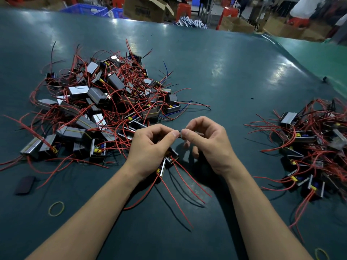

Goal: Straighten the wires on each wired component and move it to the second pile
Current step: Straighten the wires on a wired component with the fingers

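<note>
A: What does the component (170,158) look like?
B: A small dark block with yellow bits, under the left hand (150,147), its red wires (185,184) trailing toward the person.
A: And the hands?
B: Left hand and right hand (208,145) each pinch a dark wire (180,133) between curled fingertips, above the surface (225,72).
A: Piles?
B: One pile (97,102) left of the hands, another (311,152) right.

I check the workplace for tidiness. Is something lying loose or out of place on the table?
Yes. Two yellow rubber bands and a dark flat piece lie loose on the table, apart from both piles.
</note>
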